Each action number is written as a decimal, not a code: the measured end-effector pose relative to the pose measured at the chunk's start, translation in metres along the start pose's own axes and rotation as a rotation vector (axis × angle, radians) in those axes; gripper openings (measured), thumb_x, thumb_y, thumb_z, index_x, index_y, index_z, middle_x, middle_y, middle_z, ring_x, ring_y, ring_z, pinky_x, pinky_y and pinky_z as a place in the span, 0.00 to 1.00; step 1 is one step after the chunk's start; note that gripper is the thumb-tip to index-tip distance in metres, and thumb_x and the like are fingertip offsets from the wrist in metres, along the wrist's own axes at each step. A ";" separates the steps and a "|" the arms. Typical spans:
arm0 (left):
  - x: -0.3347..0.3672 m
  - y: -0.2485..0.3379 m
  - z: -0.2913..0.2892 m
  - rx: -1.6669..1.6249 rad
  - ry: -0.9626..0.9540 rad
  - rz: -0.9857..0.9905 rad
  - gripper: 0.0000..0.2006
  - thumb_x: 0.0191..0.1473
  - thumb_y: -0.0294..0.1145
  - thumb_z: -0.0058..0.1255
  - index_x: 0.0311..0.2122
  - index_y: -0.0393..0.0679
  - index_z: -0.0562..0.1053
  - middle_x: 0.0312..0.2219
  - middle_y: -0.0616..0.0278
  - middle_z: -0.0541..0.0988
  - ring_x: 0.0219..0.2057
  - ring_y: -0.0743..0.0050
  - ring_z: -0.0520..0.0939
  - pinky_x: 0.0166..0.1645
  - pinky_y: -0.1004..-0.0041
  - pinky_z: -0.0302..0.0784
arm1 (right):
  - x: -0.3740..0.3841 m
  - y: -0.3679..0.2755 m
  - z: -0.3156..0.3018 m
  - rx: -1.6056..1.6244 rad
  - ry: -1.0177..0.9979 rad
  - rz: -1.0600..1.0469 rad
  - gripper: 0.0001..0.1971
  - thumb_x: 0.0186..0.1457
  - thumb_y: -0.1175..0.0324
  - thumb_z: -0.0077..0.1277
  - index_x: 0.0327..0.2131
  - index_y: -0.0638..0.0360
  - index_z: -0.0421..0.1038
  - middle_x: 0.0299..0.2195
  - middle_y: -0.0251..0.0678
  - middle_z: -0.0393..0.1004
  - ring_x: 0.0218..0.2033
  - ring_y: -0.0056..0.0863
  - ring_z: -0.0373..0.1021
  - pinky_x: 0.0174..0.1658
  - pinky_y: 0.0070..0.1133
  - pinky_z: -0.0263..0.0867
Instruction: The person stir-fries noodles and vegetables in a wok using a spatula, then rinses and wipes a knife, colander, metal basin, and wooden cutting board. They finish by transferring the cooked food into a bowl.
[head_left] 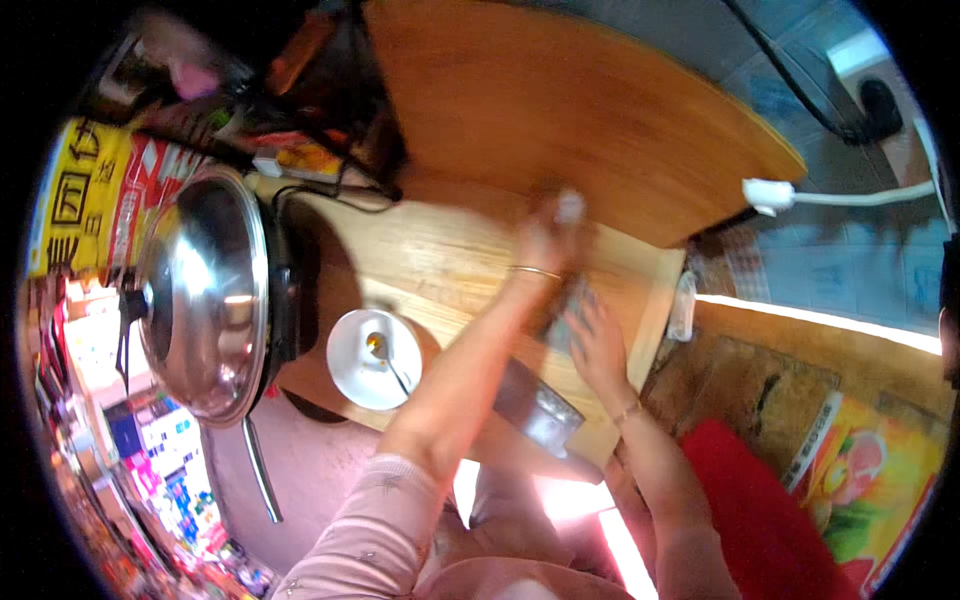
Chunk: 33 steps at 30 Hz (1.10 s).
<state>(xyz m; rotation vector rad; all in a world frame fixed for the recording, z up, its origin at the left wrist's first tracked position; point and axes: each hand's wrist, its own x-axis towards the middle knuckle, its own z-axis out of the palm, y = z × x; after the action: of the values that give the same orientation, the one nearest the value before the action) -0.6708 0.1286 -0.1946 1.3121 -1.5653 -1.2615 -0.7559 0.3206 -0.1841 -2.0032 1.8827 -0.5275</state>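
A person leans over a pale wooden desk (440, 260). The left hand (548, 238), blurred, is stretched toward the desk's far edge with its fingers closed around a small pale object (570, 206) too blurred to identify. The right hand (597, 345) lies open and flat on a dark grey cloth (562, 320) near the desk's right edge. A white bowl (372, 360) holding a spoon (385, 358) sits at the near edge, beside a steel pot lid (205, 295) at the left edge.

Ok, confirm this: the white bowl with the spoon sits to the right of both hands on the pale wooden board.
Not quite. In the head view, the white bowl with the spoon sits left of both the left hand and right hand, beside the steel lid. It is on the pale wooden board.
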 end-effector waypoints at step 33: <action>-0.327 -0.015 -0.290 -0.996 0.273 -0.611 0.27 0.46 0.23 0.44 0.54 0.36 0.56 0.48 0.55 0.66 0.49 0.66 0.69 0.53 0.68 0.66 | 0.118 -0.216 0.113 0.241 -0.352 -0.440 0.14 0.42 0.68 0.50 0.36 0.55 0.71 0.37 0.40 0.70 0.40 0.38 0.67 0.48 0.30 0.62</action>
<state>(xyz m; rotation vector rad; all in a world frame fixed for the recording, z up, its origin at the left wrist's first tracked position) -0.3229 0.3815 -0.1146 1.1945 -0.1928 -1.7799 -0.5061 0.2162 -0.1737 -2.1756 1.1234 -0.4474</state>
